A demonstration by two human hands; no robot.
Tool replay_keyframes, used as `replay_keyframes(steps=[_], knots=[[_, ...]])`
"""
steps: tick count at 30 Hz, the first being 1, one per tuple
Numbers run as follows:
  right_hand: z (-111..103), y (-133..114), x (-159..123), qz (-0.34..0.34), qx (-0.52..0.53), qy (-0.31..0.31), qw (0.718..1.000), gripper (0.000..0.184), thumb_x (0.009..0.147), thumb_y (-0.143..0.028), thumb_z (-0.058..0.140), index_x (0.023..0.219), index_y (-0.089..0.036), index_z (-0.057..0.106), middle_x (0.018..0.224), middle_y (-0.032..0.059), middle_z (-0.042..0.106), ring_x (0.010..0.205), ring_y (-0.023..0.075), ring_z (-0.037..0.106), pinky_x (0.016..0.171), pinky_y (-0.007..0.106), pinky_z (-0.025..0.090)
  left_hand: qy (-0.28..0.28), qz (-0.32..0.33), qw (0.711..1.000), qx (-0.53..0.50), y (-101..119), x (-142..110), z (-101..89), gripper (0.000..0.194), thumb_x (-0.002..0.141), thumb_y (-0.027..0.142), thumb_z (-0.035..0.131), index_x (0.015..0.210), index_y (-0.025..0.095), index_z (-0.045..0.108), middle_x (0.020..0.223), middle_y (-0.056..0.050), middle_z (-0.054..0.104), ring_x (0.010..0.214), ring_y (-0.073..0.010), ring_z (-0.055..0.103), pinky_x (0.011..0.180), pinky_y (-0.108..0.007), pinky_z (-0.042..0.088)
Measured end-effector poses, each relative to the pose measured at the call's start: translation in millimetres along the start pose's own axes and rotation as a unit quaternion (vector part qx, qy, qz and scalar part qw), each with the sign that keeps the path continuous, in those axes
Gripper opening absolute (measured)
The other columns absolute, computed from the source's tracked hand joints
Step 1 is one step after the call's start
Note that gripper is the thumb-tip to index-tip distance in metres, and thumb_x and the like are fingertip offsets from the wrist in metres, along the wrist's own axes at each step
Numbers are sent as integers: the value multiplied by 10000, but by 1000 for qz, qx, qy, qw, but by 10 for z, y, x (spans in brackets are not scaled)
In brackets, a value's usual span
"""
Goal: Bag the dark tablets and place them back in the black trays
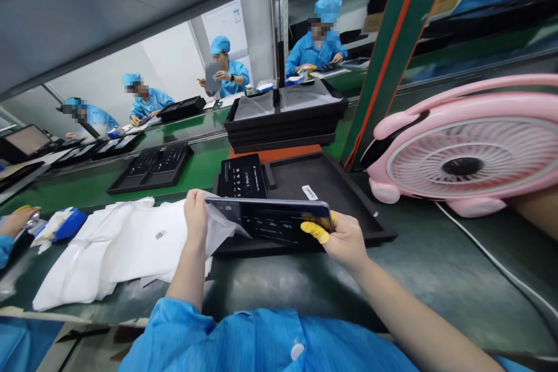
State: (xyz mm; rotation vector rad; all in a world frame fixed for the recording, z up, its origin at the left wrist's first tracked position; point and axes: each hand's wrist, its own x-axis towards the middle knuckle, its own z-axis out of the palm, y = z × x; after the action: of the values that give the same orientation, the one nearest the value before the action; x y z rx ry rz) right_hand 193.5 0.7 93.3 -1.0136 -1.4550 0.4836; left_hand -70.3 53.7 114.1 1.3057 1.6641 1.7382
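My right hand [346, 238], with yellow finger cots on its thumb and a fingertip, grips the right end of a dark tablet [270, 222]. The tablet is tilted nearly edge-on, white print showing on its black face. At its left end my left hand [196, 215] is closed on a translucent plastic sleeve [220, 224], which hangs around that end of the tablet. How far the tablet sits inside the sleeve I cannot tell. Beneath lies a black tray [349, 203] holding another tablet [243, 177] and a small white label [310, 192].
White sleeves [139, 238] are piled to the left, beside a blue-and-white packet [65, 225]. A pink fan [462, 165] stands right, its cable [492, 258] on the bench. Stacked black trays [283, 125] stand behind. Several blue-clad people work across the green line; another person's hand [20, 221] is far left.
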Motion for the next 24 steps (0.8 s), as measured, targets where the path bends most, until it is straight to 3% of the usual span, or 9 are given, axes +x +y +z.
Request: replay_keyframes(steps=[2,4,6,11,13,15,18,22,24], knots=[[56,-20,-24,1,11,-12,1000,269,642,-405,670,557,-152,637,457,-1,538,394,100,467,386,210,363,-35,104,990,90,234,-51,-12,129,771,259,454,665,188,473,619,26,494,600,-104,471,577,-206,379],[132,16,-45,32,28,-2,999,268,626,-412,677,568,-153,640,479,5,558,423,111,487,414,221,386,-132,200,956,168,418,-183,40,132,776,261,451,673,190,493,603,23,505,571,-107,474,578,-215,377],[208,108,-56,89,54,27,994,285,600,-436,686,590,-154,643,512,11,581,467,129,513,457,238,415,-208,256,922,204,484,-344,117,148,800,252,421,685,192,494,576,25,500,519,-101,462,557,-217,366],[259,399,41,239,172,149,944,392,536,-495,696,707,-147,636,620,21,620,578,153,536,568,289,452,-248,272,899,236,162,-551,136,191,843,232,341,693,200,454,534,32,470,459,-94,463,503,-201,348],[238,455,116,273,211,202,916,425,513,-517,691,702,-145,613,568,5,582,540,140,499,529,284,432,-261,273,889,259,56,-530,123,202,841,228,327,677,201,441,526,29,465,462,-99,475,496,-199,348],[244,455,173,280,232,240,900,415,518,-508,681,701,-146,594,548,-7,558,526,131,476,511,276,419,-293,288,869,275,97,-483,188,203,837,227,326,671,203,439,521,27,463,467,-102,482,498,-200,347],[352,374,190,252,220,240,911,342,546,-446,674,691,-149,584,580,-3,573,551,127,476,543,273,425,-354,338,833,258,429,-416,472,188,836,243,349,688,204,457,547,19,489,501,-109,499,525,-207,358],[580,249,153,232,222,147,935,280,557,-416,653,594,-160,546,553,2,558,545,130,470,514,263,411,-373,353,837,189,927,-464,966,174,851,244,346,742,202,475,624,8,541,575,-115,523,588,-218,396],[633,223,160,234,242,129,933,303,586,-451,605,531,-178,487,513,2,524,519,130,457,479,263,401,-415,352,817,190,1029,-571,1104,157,847,225,357,757,201,484,651,8,554,604,-120,532,614,-225,409]])
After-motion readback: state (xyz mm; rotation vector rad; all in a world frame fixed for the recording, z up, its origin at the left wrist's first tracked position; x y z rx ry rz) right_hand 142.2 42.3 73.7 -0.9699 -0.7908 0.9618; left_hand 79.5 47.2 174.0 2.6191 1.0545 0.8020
